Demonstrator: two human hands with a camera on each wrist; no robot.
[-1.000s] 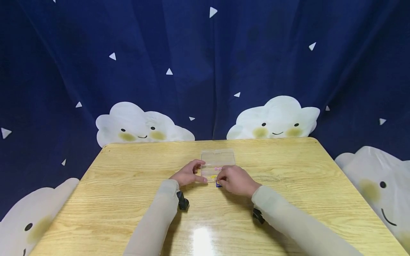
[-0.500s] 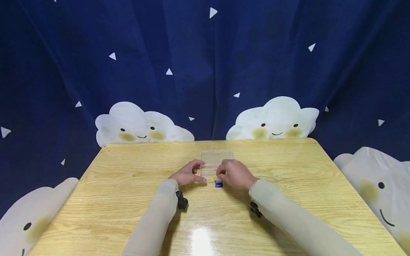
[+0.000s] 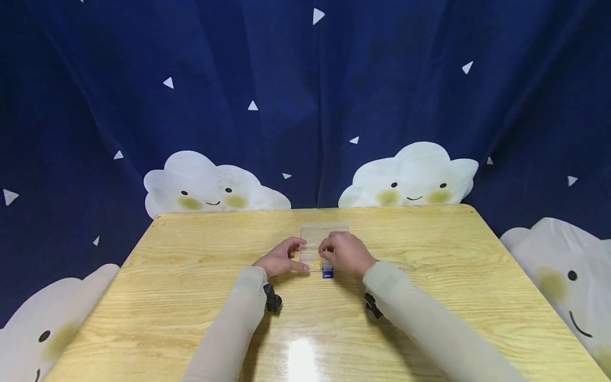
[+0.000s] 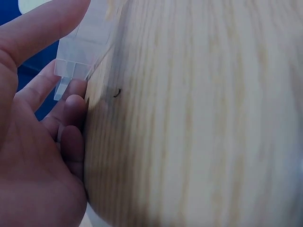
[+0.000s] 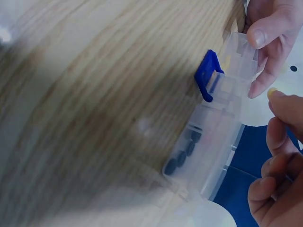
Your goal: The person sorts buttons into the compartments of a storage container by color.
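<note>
A clear plastic compartment box point(image 3: 309, 254) lies with its lid point(image 3: 315, 233) raised near the table's back. My left hand point(image 3: 280, 258) steadies its left end, thumb on the near side and fingers on the far side; the left wrist view shows fingers point(image 4: 73, 109) against the box. My right hand point(image 3: 347, 251) hovers over the compartments, its fingertips pinching a small yellow piece point(image 5: 271, 92). Yellow pieces point(image 3: 318, 263) lie in the near row. A blue clip-like part point(image 5: 207, 74) sits at the box's front edge. Dark round pieces point(image 5: 182, 158) show inside the right end.
The wooden table point(image 3: 191, 297) carries the box near its back edge. Behind it hangs a dark blue curtain point(image 3: 238, 63) with white clouds. A black wrist camera point(image 3: 272, 298) is strapped to the left sleeve, another point(image 3: 373, 305) to the right.
My right hand has moved from beside the blue part up and slightly left over the box. The blue part now shows more fully, and the pink pieces are hidden. The left hand stays put.
</note>
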